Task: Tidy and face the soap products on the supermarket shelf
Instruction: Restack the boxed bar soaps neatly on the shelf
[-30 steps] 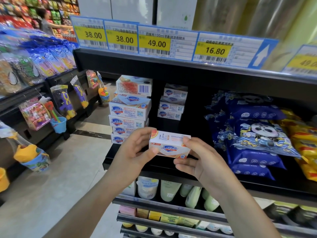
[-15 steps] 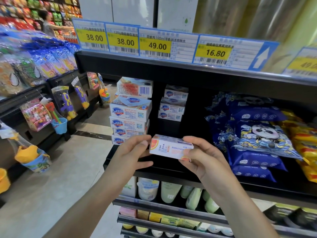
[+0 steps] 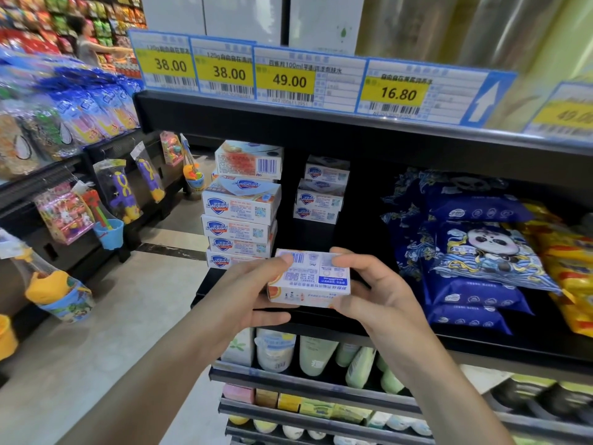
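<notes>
I hold a white soap box (image 3: 309, 277) in front of the black shelf (image 3: 513, 343), its barcode side turned up towards me. My left hand (image 3: 247, 293) grips its left end and my right hand (image 3: 375, 293) grips its right end. Behind it stands a tall stack of Safeguard soap boxes (image 3: 240, 220) at the shelf's left edge; the top box (image 3: 248, 160) shows its barcode side. A shorter stack of three boxes (image 3: 321, 194) sits deeper in the shelf, to the right.
Blue panda-print packs (image 3: 475, 252) and yellow packs (image 3: 568, 268) fill the shelf's right side. Price tags (image 3: 288, 80) line the shelf above. Tubes and bottles (image 3: 314, 354) stand on the lower shelves. Hanging toys (image 3: 115, 194) line the left aisle; a person (image 3: 85, 43) stands far back.
Both hands have rotated the soap box: its logo front faced me before, now its barcode back faces up. The box sits slightly lower and closer.
</notes>
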### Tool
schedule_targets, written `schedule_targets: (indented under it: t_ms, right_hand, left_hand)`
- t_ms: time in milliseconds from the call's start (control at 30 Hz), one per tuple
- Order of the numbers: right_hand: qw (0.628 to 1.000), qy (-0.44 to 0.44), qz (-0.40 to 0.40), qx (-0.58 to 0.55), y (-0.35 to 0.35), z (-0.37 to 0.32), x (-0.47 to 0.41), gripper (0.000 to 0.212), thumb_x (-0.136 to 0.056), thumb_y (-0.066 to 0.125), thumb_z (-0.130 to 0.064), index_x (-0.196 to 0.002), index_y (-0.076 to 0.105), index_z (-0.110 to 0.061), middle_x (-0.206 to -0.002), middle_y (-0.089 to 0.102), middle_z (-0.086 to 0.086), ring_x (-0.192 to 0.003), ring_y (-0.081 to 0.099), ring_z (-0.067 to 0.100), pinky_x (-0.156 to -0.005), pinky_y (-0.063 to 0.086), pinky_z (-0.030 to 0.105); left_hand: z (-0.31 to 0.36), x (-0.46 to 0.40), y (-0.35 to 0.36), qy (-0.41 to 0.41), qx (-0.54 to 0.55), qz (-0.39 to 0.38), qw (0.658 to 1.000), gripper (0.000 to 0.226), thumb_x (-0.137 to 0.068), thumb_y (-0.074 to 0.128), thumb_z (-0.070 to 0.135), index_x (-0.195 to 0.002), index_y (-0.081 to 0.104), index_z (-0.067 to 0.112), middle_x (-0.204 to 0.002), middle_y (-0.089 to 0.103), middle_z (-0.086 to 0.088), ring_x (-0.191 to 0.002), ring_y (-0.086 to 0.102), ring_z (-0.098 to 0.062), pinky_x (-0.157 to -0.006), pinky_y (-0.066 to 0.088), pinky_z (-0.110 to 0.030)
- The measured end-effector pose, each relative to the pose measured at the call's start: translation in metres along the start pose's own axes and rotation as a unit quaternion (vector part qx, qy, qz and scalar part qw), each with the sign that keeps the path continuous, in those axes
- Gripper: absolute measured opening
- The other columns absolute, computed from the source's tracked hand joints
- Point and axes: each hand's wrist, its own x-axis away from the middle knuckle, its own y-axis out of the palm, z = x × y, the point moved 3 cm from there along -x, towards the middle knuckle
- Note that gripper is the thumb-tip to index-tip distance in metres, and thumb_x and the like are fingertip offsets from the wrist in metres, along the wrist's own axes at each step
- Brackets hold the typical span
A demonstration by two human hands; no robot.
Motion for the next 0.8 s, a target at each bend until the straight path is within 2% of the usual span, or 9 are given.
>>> schedule_targets:
  t_ms: [67, 133, 233, 333, 500, 567, 633, 733, 800]
  right_hand:
    - [1.0, -0.006, -0.006, 0.0, 0.0, 0.0, 0.001, 0.044, -0.076, 0.07, 0.01, -0.108, 0.074, -0.019, -0.14, 0.064, -0.006, -0.121, 0.067, 0.021, -0.089, 0.059, 0.032]
    - [1.0, -0.013, -0.014, 0.007, 0.0, 0.0, 0.002, 0.049, -0.078, 0.068, 0.013, -0.112, 0.073, -0.021, -0.142, 0.062, -0.007, -0.122, 0.066, 0.019, -0.089, 0.058, 0.03]
    - [0.999, -0.017, -0.026, 0.045, 0.001, -0.002, 0.003, 0.068, -0.084, 0.06, 0.025, -0.131, 0.064, -0.024, -0.139, 0.064, -0.007, -0.121, 0.066, 0.017, -0.092, 0.057, 0.031]
    - [0.996, -0.018, -0.027, 0.08, 0.001, -0.003, 0.005, 0.076, -0.086, 0.063, 0.021, -0.14, 0.056, -0.031, -0.139, 0.062, -0.011, -0.121, 0.065, 0.015, -0.096, 0.056, 0.033]
    - [0.991, 0.02, -0.023, 0.131, 0.001, -0.003, 0.007, 0.074, -0.08, 0.075, -0.021, -0.141, 0.048, -0.054, -0.142, 0.053, -0.03, -0.126, 0.06, 0.003, -0.095, 0.055, 0.029]
    - [0.988, 0.04, 0.009, 0.151, -0.001, -0.005, 0.006, 0.068, -0.082, 0.083, -0.042, -0.139, 0.049, -0.055, -0.144, 0.053, -0.027, -0.118, 0.064, 0.007, -0.094, 0.055, 0.034]
    - [0.984, 0.06, 0.043, 0.163, -0.002, -0.007, 0.006, 0.067, -0.076, 0.076, -0.061, -0.137, 0.052, -0.053, -0.14, 0.057, -0.02, -0.103, 0.069, 0.009, -0.084, 0.058, 0.036]
    - [0.986, 0.113, 0.061, 0.106, -0.003, -0.009, 0.006, 0.062, -0.072, 0.066, -0.072, -0.129, 0.061, -0.047, -0.128, 0.068, -0.01, -0.082, 0.07, 0.016, -0.064, 0.056, 0.033]
    - [0.985, 0.146, 0.051, 0.082, -0.001, -0.012, 0.007, 0.055, -0.077, 0.062, -0.075, -0.122, 0.067, -0.044, -0.123, 0.071, -0.011, -0.074, 0.068, 0.019, -0.057, 0.052, 0.032]
  left_hand:
    - [-0.001, 0.001, -0.001, -0.007, 0.008, -0.003, 1.0, 0.049, -0.072, 0.089, 0.05, -0.111, 0.08, 0.022, -0.113, 0.079, -0.011, -0.103, 0.078, -0.024, -0.072, 0.064, -0.031]
    - [-0.001, 0.002, -0.001, -0.006, 0.007, -0.013, 1.0, 0.036, -0.078, 0.09, 0.041, -0.107, 0.081, 0.021, -0.114, 0.079, -0.011, -0.104, 0.078, -0.023, -0.071, 0.063, -0.028]
    - [0.001, 0.005, 0.0, 0.001, 0.002, -0.02, 1.0, 0.045, -0.083, 0.086, 0.039, -0.121, 0.075, 0.017, -0.118, 0.078, -0.009, -0.103, 0.076, -0.02, -0.07, 0.061, -0.025]
    - [0.002, 0.007, 0.002, 0.016, -0.008, -0.02, 1.0, 0.048, -0.083, 0.086, 0.037, -0.126, 0.071, 0.02, -0.117, 0.079, -0.006, -0.096, 0.077, -0.013, -0.066, 0.059, -0.022]
    - [0.002, 0.009, 0.001, 0.039, -0.018, 0.002, 0.999, 0.035, -0.095, 0.075, 0.025, -0.128, 0.067, 0.024, -0.115, 0.08, -0.002, -0.095, 0.077, -0.012, -0.062, 0.057, -0.02]
    - [0.002, 0.009, 0.0, 0.047, -0.015, 0.007, 0.999, 0.035, -0.095, 0.074, 0.022, -0.129, 0.066, 0.024, -0.114, 0.08, -0.002, -0.093, 0.077, -0.011, -0.06, 0.057, -0.02]
    - [0.003, 0.009, -0.001, 0.059, -0.012, 0.01, 0.998, 0.037, -0.093, 0.076, 0.02, -0.128, 0.066, 0.025, -0.113, 0.08, -0.005, -0.091, 0.077, -0.013, -0.057, 0.056, -0.021]
    - [0.004, 0.009, 0.0, 0.084, -0.026, 0.004, 0.996, 0.042, -0.092, 0.077, 0.015, -0.128, 0.064, 0.03, -0.114, 0.079, -0.005, -0.091, 0.077, -0.015, -0.056, 0.055, -0.022]
    - [0.003, 0.009, 0.001, 0.1, -0.037, -0.007, 0.994, 0.043, -0.092, 0.077, 0.012, -0.127, 0.063, 0.033, -0.116, 0.079, -0.003, -0.095, 0.076, -0.016, -0.058, 0.056, -0.022]
